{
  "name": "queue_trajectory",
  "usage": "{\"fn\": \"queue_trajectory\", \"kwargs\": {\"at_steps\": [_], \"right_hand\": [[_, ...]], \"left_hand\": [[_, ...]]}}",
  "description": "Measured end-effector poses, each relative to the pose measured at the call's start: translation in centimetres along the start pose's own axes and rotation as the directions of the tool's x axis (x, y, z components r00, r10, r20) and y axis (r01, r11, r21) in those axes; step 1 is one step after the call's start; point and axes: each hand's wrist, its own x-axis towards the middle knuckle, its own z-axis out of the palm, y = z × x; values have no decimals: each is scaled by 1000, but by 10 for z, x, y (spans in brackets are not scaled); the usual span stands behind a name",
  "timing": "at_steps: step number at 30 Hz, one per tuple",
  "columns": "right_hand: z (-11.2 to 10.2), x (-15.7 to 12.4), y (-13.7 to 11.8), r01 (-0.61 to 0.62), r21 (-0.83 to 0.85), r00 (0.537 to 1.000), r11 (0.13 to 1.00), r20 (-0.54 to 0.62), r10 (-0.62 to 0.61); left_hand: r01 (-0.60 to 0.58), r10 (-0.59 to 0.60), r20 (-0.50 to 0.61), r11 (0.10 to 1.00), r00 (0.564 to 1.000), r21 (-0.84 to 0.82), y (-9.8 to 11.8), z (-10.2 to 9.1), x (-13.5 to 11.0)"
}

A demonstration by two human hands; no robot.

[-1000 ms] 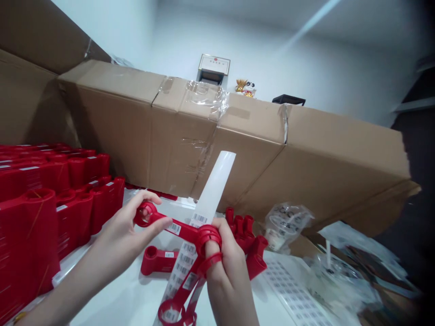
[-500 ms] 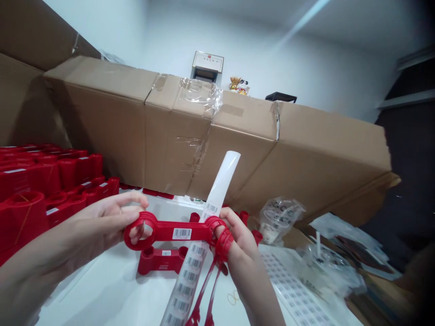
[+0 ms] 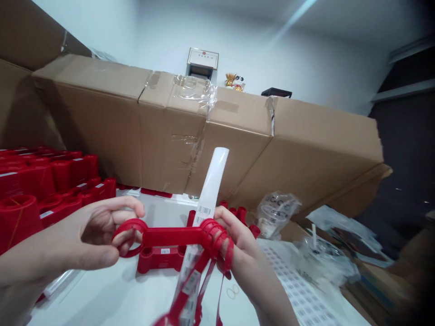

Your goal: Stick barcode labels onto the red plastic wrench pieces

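Note:
My left hand (image 3: 90, 235) pinches the ring end of a flat red plastic wrench-like piece (image 3: 170, 236) held level above the white table (image 3: 112, 294). My right hand (image 3: 238, 246) grips its other ring end, with several more red pieces hanging from the fingers toward the bottom edge. The same hand also holds a long white backing strip of barcode labels (image 3: 210, 190) that stands up past the fingers. Below the held piece a thicker red stack (image 3: 161, 258) of such pieces lies on the table.
Stacks of red pieces (image 3: 41, 185) fill the left. A long taped cardboard box (image 3: 210, 136) walls the back. Clear plastic bags (image 3: 277, 213) and a barcode label sheet (image 3: 299, 294) lie on the right. A rubber band (image 3: 233, 292) rests by my right wrist.
The held red piece has swung from a tilt to level and its labelled face has turned away. The loose pieces have slipped down to hang from my right fingers. My view has shifted right.

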Motion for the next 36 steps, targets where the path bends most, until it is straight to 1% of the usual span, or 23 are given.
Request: {"fn": "queue_trajectory", "kwargs": {"at_steps": [2, 3, 4, 6, 8, 10, 12, 15, 17, 18, 22, 24, 28, 33, 36], "right_hand": [[0, -2, 1, -1, -54, 1000, 999, 20, 2], [1, -3, 2, -3, -90, 1000, 996, 25, 5], [2, -5, 3, -1, -130, 1000, 992, 22, 4], [6, -6, 5, 8, -214, 1000, 977, 2, -8], [12, -8, 7, 26, -293, 1000, 956, 13, -23], [19, -9, 8, 49, -356, 998, 933, 61, -29], [26, -9, 9, 92, -380, 991, 921, 122, -49], [35, -9, 12, 159, -346, 979, 925, 176, -102], [38, -9, 15, 170, -337, 977, 926, 177, -115], [39, -9, 16, 171, -343, 978, 924, 173, -117], [40, -12, 21, 161, -395, 983, 905, 146, -111], [41, -12, 23, 158, -411, 986, 898, 118, -119], [44, -9, 25, 172, -413, 985, 894, 102, -142], [45, -5, 28, 173, -421, 985, 890, 86, -150], [46, -6, 27, 176, -417, 984, 891, 75, -160]], "left_hand": [[-1, 4, 37, 996, 999, -88, 1, 2, 2], [1, 3, 39, 994, 999, -106, 2, 3, 3], [-12, 12, -4, 997, 1000, -80, 2, 4, 3], [-20, 25, -92, 998, 995, 52, 3, 7, 1], [-13, 49, -147, 972, 988, 236, 2, 9, -1], [-6, 81, -180, 924, 980, 381, 1, 12, -4], [12, 78, -183, 896, 980, 444, 0, 17, -6], [13, 27, -92, 913, 995, 409, 1, 27, -3], [-18, 35, -43, 935, 998, 354, 2, 31, 2], [-36, 54, -46, 947, 998, 321, 2, 32, 4], [-79, 107, -140, 978, 984, 193, 0, 30, 12], [-78, 108, -161, 980, 981, 183, -1, 31, 13], [-45, 75, -125, 972, 989, 229, -4, 36, 13], [49, -37, -141, 995, 989, 83, -6, 38, 15], [36, -28, -127, 998, 991, 57, -6, 39, 16]]}}
